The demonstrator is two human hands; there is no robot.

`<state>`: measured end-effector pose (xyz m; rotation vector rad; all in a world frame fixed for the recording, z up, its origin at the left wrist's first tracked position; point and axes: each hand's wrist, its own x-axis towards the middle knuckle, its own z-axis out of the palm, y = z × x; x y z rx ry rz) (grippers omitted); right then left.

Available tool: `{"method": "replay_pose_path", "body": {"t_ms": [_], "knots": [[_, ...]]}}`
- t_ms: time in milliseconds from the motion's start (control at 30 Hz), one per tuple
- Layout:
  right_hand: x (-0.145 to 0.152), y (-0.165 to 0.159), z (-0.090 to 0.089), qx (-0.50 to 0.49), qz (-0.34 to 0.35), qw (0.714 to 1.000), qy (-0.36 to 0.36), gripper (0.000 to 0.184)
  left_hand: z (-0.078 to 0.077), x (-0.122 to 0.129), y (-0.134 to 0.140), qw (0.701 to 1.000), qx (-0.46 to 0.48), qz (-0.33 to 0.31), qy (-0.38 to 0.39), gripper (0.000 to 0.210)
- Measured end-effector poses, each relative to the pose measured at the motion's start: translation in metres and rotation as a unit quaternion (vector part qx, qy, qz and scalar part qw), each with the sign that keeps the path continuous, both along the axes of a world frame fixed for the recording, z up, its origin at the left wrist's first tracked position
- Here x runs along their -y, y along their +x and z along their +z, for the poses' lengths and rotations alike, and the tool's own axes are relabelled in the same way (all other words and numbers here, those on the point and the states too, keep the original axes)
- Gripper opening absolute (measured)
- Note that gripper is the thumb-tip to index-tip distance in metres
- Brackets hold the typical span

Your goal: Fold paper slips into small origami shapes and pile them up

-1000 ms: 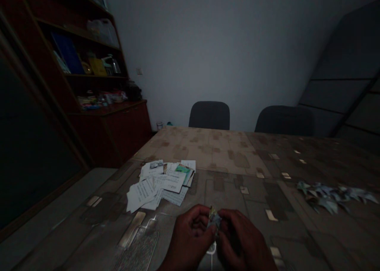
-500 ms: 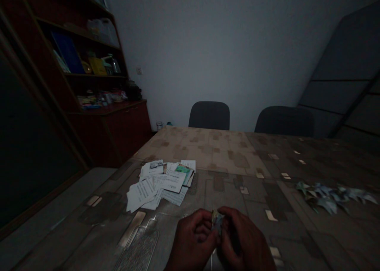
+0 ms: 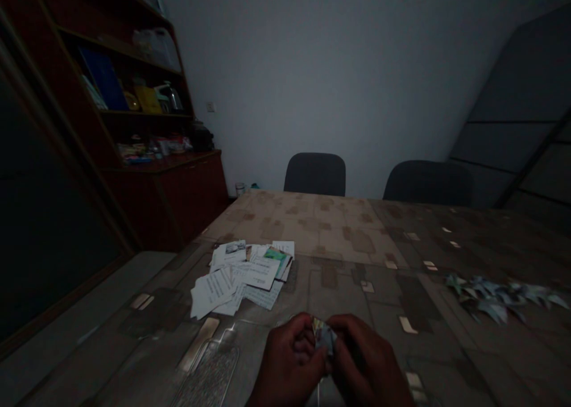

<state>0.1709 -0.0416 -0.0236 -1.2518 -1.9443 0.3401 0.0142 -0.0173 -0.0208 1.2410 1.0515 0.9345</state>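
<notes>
A small piece of folded printed paper [image 3: 325,337] is pinched between my two hands at the near side of the table. My left hand [image 3: 292,356] is closed on its left side, thumb and forefinger against it. From the right, my right hand [image 3: 363,356] grips it with fingers curled; its fingertips are partly hidden. Ahead and to the left lies a loose pile of printed paper sheets [image 3: 256,273], some with pictures. A cluster of folded paper pieces [image 3: 495,297] with pointed tips rests on the table far to the right.
A patterned cloth covers the table [image 3: 330,228]. Two grey chairs, one in the middle [image 3: 314,174] and one to the right [image 3: 428,179], stand beyond its far edge. On the left is a dark red cabinet [image 3: 187,187] with filled shelves. The room is dim.
My hands have shifted slightly around the folded paper, and more of it shows between my fingers now. The paper pile and the folded pieces have stayed in place.
</notes>
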Motion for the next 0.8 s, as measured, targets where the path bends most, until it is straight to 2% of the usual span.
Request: {"method": "replay_pose_path", "body": {"t_ms": [133, 300, 500, 633, 800], "knots": [[0.0, -0.001, 0.006, -0.041, 0.007, 0.996, -0.077, 0.018, 0.001, 0.0, -0.002, 1.0, 0.023, -0.008, 0.002, 0.018], [0.0, -0.003, 0.008, -0.086, 0.008, 0.99, -0.108, 0.019, 0.005, -0.001, -0.008, 0.997, 0.078, -0.002, 0.003, 0.035], [-0.002, -0.005, 0.007, -0.119, 0.033, 0.981, -0.149, 0.017, 0.012, -0.002, -0.009, 0.999, 0.049, 0.004, 0.012, 0.041], [-0.001, -0.004, 0.006, -0.105, 0.035, 0.984, -0.14, 0.016, 0.01, -0.003, -0.008, 0.999, 0.037, 0.009, -0.002, 0.043], [-0.002, 0.0, 0.002, -0.054, 0.037, 0.994, -0.087, 0.013, 0.013, -0.005, -0.008, 0.999, 0.042, 0.009, -0.023, 0.043]]}}
